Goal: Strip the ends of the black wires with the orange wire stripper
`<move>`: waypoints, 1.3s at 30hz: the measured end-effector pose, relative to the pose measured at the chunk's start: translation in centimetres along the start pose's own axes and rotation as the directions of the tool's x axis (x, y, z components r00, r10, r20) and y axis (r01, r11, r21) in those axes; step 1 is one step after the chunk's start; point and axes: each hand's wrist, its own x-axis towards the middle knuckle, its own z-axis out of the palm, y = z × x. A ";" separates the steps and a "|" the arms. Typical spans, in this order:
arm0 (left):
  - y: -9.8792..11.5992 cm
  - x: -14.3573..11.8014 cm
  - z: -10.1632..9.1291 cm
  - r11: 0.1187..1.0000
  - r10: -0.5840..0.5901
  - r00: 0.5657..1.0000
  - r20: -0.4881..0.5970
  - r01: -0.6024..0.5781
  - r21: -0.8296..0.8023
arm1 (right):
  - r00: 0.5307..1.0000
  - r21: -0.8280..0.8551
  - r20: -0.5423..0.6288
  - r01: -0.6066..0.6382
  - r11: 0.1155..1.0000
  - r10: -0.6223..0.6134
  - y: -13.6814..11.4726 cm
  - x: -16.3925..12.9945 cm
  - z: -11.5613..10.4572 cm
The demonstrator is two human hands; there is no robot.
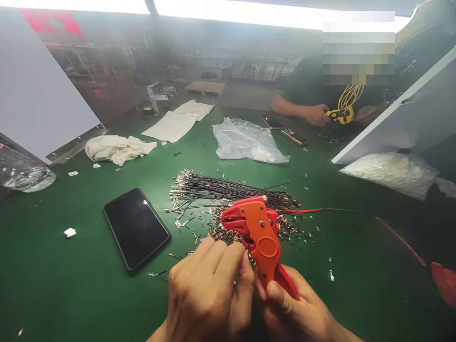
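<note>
My right hand [299, 308] grips the handles of an orange-red wire stripper [259, 232], held upright with its jaws pointing left. My left hand [208, 289] is curled beside the tool, fingers pinched near its body; what they pinch is hidden. Just behind the tool lies a bundle of thin dark wires [228, 187] with metal terminals at the left end, and a scatter of cut wire ends [224, 230] around it. A red wire [356, 213] runs from the tool to the right across the green table [71, 285].
A black phone [136, 227] lies left of my hands. Further back are a white cloth [116, 148], paper sheets [176, 123] and a clear plastic bag [245, 140]. A person at the far right handles a yellow tool [340, 115]. A white bag [392, 173] sits under a panel.
</note>
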 end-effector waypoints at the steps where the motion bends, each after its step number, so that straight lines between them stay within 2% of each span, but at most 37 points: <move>1: -0.1 -0.1 0.1 1.000 -0.011 1.000 -0.014 0.011 -0.004 | 1.000 0.020 0.010 -0.006 1.000 0.006 -0.2 -0.1 0.0; 4: -0.3 -0.4 0.2 0.999 -0.024 0.999 -0.043 0.022 -0.043 | 0.999 0.174 0.036 -0.007 0.985 0.001 -0.9 -0.1 0.3; 6: -0.5 -0.4 0.0 0.996 -0.023 1.000 -0.015 0.022 -0.088 | 0.998 0.244 0.003 0.059 0.968 -0.062 -1.7 -0.1 0.4; 8: -0.6 -0.3 -0.1 0.994 -0.015 0.999 0.034 0.019 -0.112 | 0.989 0.199 -0.057 0.144 0.969 -0.135 -2.7 -0.1 0.5; 11: -0.6 -0.4 0.1 0.995 0.056 0.991 0.123 -0.045 -0.086 | 0.975 0.110 -0.150 0.181 0.977 -0.163 -4.0 -0.2 0.4; 15: -0.2 -0.9 0.8 0.982 0.176 0.976 0.132 -0.164 -0.097 | 0.955 0.034 -0.231 0.201 0.979 -0.188 -4.5 -0.6 0.3; 18: 0.1 -1.2 1.1 0.975 0.218 0.960 0.175 -0.205 -0.086 | 0.948 -0.033 -0.255 0.187 0.982 -0.189 -4.3 -0.8 0.3; 20: 0.1 -1.2 1.1 0.970 0.236 0.958 0.166 -0.222 -0.095 | 0.948 -0.060 -0.256 0.183 0.981 -0.192 -4.1 -0.8 0.2; 26: -0.4 -0.9 0.8 0.977 0.174 0.965 0.194 -0.145 -0.156 | 0.955 -0.118 -0.149 0.240 0.964 -0.256 -4.4 -0.7 -0.6; 30: -0.8 -0.7 0.0 0.971 0.195 0.959 0.204 -0.161 -0.175 | 0.963 -0.156 -0.116 0.225 0.962 -0.244 -5.1 -1.0 -1.2; 32: -1.1 -0.6 -0.5 0.982 0.159 0.969 0.190 -0.135 -0.132 | 0.974 -0.098 -0.071 0.206 0.974 -0.214 -5.2 -1.1 -1.4; 36: -1.6 0.2 -1.4 0.988 -0.063 0.998 0.000 0.062 -0.144 | 0.985 0.164 0.108 0.117 0.980 -0.135 -4.6 -0.9 -1.9; 39: -1.9 1.1 -1.9 0.953 -0.226 0.967 -0.117 0.195 -0.230 | 0.967 0.309 0.239 0.011 0.951 -0.089 -3.7 -0.9 -2.2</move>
